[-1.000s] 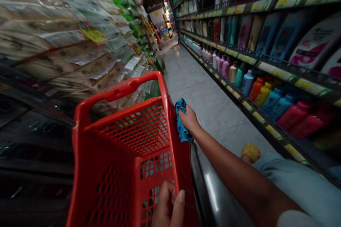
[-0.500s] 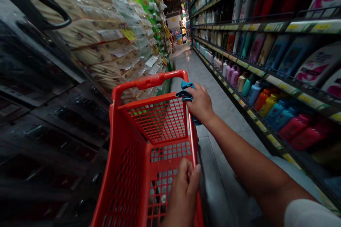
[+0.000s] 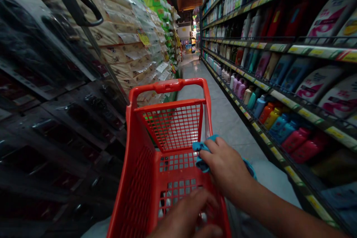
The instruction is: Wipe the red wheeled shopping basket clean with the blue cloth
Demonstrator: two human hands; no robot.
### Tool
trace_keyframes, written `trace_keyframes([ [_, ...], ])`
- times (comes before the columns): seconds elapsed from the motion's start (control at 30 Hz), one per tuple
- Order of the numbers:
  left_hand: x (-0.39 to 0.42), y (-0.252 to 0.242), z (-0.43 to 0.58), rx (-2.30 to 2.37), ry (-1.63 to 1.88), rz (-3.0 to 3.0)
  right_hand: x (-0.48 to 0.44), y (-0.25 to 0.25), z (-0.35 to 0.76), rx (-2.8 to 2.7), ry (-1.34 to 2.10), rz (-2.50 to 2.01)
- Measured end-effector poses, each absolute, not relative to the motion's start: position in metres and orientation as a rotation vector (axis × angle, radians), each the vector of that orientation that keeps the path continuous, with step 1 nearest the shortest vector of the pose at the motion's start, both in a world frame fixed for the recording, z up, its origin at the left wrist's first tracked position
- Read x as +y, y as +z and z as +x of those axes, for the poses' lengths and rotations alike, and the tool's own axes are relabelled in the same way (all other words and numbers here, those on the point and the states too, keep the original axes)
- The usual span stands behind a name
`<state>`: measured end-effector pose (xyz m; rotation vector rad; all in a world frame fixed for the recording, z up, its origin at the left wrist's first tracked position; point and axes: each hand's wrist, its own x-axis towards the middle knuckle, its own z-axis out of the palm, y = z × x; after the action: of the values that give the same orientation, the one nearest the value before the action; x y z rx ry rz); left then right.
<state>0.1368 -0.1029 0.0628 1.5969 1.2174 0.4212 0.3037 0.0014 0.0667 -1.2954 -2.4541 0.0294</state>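
A red plastic shopping cart point(image 3: 139, 178) with a handle bar and lattice panels stands before me. My right hand point(image 3: 225, 163) is closed around a crumpled blue cloth point(image 3: 201, 158), pressing it on the cart's right rim. Some of the cloth sticks out past the fingers on both sides. Low in the view, my left hand point(image 3: 189, 214) is over the cart near the same rim, thumb and forefinger apart and slightly blurred. I see nothing in it, though its lower part is cut off by the frame edge.
Shelves point(image 3: 281, 46) of shampoo and lotion bottles line the right side. Stacked wrapped packs point(image 3: 119, 50) rise at left, beside hanging packaged goods point(image 3: 67, 130) and a black handle point(image 3: 83, 7). A grey tiled aisle floor point(image 3: 192, 65) runs ahead between them.
My right hand has slid the blue cloth back along the cart's right rim toward me. My left hand has loosened from the rim and shifted lower. The view has tilted slightly.
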Motion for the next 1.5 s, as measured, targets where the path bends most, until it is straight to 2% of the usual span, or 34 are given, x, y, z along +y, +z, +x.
trace_keyframes([
  [0.07,-0.108,0.072,0.108,1.315,0.427,1.850,-0.009,0.064,0.313,-2.456,0.047,-1.269],
  [0.2,-0.088,0.077,0.040,1.496,0.792,2.606,-0.001,0.068,0.324,-2.398,-0.035,-1.384],
  [0.3,-0.063,0.074,0.004,1.435,0.794,2.879,0.010,0.071,0.328,-2.457,-0.092,-1.395],
  [0.5,-0.054,0.061,0.011,1.301,1.083,2.784,0.053,0.077,0.334,-2.493,-0.238,-1.399],
  [0.7,-0.037,0.066,0.019,1.234,1.030,2.826,0.141,0.105,0.308,-2.201,-0.356,-1.427],
  [0.9,0.006,0.059,0.006,1.236,1.296,2.685,0.162,0.102,0.254,-2.267,-0.362,-1.676],
  [1.23,0.001,0.042,0.015,1.233,1.515,2.448,0.123,0.103,0.125,-2.417,-0.182,-1.131],
  [1.5,0.001,0.039,0.014,1.191,1.612,2.339,0.150,0.036,0.129,-2.293,-0.220,-0.812],
])
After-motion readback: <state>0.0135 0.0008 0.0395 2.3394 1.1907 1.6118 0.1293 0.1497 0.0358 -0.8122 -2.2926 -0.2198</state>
